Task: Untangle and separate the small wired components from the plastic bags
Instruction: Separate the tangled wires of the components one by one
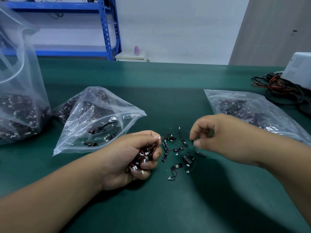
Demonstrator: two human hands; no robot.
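Separation is the step in hand, judging by the layout. The left hand [134,158] is clenched round a tangled bunch [144,157] of small wired components, red and black leads and white plugs spilling out between its fingers. Just to the right of it, in the gap between the two hands, a scatter of loose components [176,149] lies on the green bench [168,207], each one mostly apart from its neighbours, though a couple of leads cross.

The right hand [218,135] hovers just above the far right edge of that scatter, fingers curled and thumb close to forefinger. It is blurred, and I cannot tell whether it pinches a thin lead or nothing at all.

Beyond the left hand lies an open bag [97,118] with a few pieces left inside. A fuller bag [20,106] stands well to its left, and a third bag [252,106] lies beyond the right hand. Further right of that are coiled cables [277,88].

Most of the work seems to remain, since the bags hold far more than the bench does. The next move probably calls for the right hand to reach across to the bunch, pinch one white plug or one black body, and draw it out slowly while the left hand loosens just enough to let the lead slide free without dragging others along.
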